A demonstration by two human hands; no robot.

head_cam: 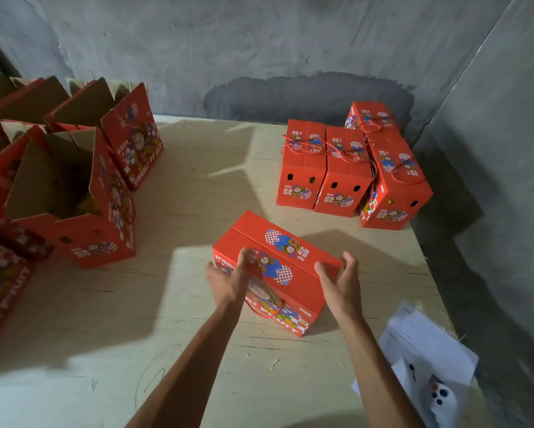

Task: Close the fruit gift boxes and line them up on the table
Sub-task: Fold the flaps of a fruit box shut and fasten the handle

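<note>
closed red gift box lies askew mid-worktop, flaps shut, rope handle hanging on near side. left hand touches its left end, fingers straight. right hand at its right end, fingers spread, contact unclear. four closed boxes grouped at far right corner. open boxes along left edge. papers at near right edge.

Two bare forearms, no sleeves or jewellery.
</note>
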